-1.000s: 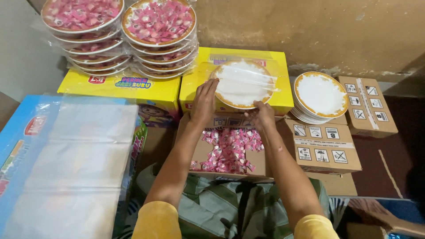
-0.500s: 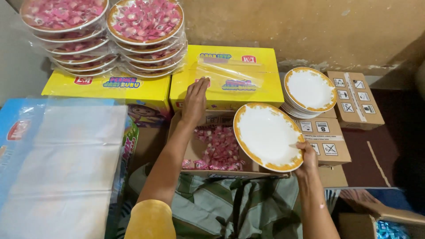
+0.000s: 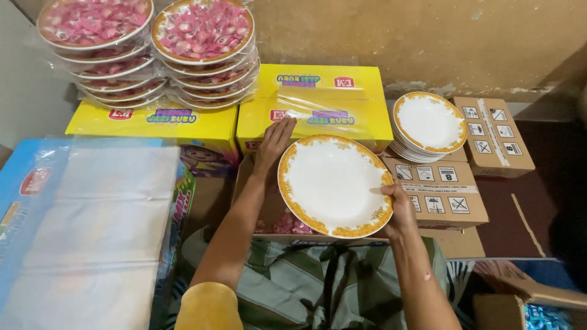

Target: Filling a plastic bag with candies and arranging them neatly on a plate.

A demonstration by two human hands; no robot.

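the right hand [image 3: 398,209] has its fingers clamped on the rim of a white plate with a yellow border [image 3: 333,184], held tilted above the open carton of pink candies [image 3: 287,223]. the left hand [image 3: 273,143] rests flat, fingers together, on the yellow box [image 3: 342,101] behind the carton. a stack of matching plates [image 3: 430,125] sits right of that box.

Glossy smooth white plate [image 3: 333,183] w/ gold rim, matt brown cardboard box [image 3: 441,192], shiny clear plastic wrap [image 3: 92,238].

Single head-worn view, looking steeply down and forward from close range over the white plate [image 3: 333,183] toward the wall [image 3: 428,36].
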